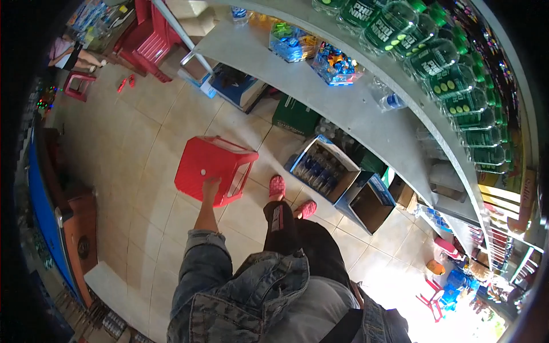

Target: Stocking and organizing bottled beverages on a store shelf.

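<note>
My left hand (211, 187) is at the red plastic stool (195, 165), near the middle of its seat, beside a small hole; the fingers are too small and blurred to read. The stool's legs point toward the shelf side. My right hand is out of view; on that side only the denim sleeve shows at the bottom. Before me stand my feet in red slippers (277, 187) on the tiled floor, next to an open carton of bottles (319, 171).
A metal shelf (274, 64) runs along the right, with green-labelled bottles (431, 60) and plastic tubs of sweets (336, 64). Below it lies an open box (369, 203). A blue-topped table (49, 214) stands left. Red chairs (148, 40) and a seated person (70, 55) are at upper left.
</note>
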Demonstrator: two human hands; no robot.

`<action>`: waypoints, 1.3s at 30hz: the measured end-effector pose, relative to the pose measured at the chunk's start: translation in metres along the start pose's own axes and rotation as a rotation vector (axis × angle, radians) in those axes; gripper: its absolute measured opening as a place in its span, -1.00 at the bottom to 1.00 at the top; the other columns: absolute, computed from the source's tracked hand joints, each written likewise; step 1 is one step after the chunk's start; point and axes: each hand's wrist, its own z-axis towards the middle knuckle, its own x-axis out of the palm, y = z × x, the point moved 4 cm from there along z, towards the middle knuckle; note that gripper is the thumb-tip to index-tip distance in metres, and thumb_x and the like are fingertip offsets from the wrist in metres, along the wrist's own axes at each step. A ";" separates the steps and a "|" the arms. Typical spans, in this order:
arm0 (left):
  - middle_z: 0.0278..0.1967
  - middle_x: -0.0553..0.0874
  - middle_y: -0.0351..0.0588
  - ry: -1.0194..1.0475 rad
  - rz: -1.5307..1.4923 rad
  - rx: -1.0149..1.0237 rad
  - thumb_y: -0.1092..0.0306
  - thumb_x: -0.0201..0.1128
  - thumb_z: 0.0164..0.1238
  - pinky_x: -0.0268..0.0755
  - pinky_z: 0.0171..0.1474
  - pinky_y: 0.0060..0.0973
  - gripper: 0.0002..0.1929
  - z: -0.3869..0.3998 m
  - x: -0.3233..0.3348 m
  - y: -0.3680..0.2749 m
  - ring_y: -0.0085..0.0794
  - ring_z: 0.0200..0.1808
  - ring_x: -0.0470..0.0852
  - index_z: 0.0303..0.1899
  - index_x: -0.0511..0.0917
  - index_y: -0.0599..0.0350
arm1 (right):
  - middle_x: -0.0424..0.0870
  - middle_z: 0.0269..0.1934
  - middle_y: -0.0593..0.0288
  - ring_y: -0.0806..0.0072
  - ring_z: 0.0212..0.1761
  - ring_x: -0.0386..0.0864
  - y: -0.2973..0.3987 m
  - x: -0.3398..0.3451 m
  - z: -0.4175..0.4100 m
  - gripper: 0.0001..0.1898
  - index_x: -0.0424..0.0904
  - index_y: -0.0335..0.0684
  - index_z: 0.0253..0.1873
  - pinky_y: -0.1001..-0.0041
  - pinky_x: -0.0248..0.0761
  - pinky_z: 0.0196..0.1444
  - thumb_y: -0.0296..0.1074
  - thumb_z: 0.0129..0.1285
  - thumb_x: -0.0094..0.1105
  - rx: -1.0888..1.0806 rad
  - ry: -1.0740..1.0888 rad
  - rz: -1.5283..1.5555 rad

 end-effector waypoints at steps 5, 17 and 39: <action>-0.43 0.67 0.06 -0.007 0.112 -0.019 0.15 -0.01 0.42 0.53 -0.27 -0.17 -0.68 0.051 -0.013 -0.004 -0.06 -0.37 0.67 -0.28 0.64 0.13 | 0.67 -0.33 -0.09 0.05 -0.24 0.64 0.012 0.015 -0.005 -0.65 0.64 -0.23 -0.22 0.13 0.47 -0.22 -0.04 0.17 0.10 0.054 -0.021 -0.073; -0.16 0.55 0.20 -0.242 0.404 0.026 0.08 0.25 0.21 0.48 -0.12 -0.09 -0.70 0.059 -0.043 0.010 0.04 -0.13 0.56 -0.32 0.63 0.18 | 0.70 -0.22 -0.02 0.08 -0.16 0.66 0.104 -0.008 -0.037 -0.55 0.70 -0.18 -0.23 0.24 0.52 -0.07 0.15 0.11 0.21 0.161 -0.073 -0.138; -0.10 0.57 0.13 -0.269 0.303 0.363 0.29 0.24 0.14 0.46 -0.02 -0.15 -0.81 0.031 -0.022 -0.014 -0.02 -0.03 0.55 -0.30 0.61 0.19 | 0.67 -0.25 -0.13 0.05 -0.17 0.65 0.064 0.003 -0.017 -0.74 0.64 -0.30 -0.16 0.24 0.50 -0.12 -0.23 0.31 0.05 0.048 0.016 0.024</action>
